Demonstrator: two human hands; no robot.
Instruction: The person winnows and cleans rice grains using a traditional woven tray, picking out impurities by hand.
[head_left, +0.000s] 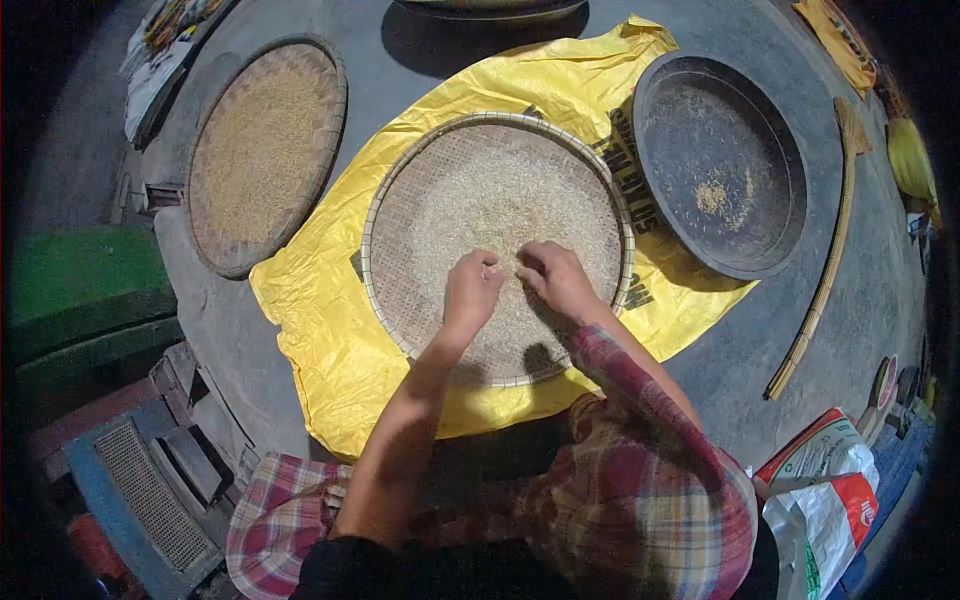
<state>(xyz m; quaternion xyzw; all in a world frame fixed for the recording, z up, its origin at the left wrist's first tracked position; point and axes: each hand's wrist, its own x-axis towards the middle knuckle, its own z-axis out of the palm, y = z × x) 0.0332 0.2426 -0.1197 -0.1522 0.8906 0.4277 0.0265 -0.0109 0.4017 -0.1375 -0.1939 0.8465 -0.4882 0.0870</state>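
Note:
A round woven winnowing tray (400, 230) with a pale bound rim lies in front of me, spread with whitish rice grains (480, 190) and some yellower unhusked ones near the middle. My left hand (474, 290) is over the grains, its thumb and fingers curled together in a pinch. Close beside it, my right hand (556, 280) has its fingers bent down and drawn together just above the rice. Whatever sits between the fingertips of either hand is too small to make out. The hands are apart by a small gap.
Beneath the tray is a yellow plastic sack (330, 340). At left lies another woven tray (190, 180) of golden grain; at right, a dark round basin (690, 130) holding scattered grains. A straw broom (825, 270) lies farther right, and printed bags (820, 510) stand at lower right.

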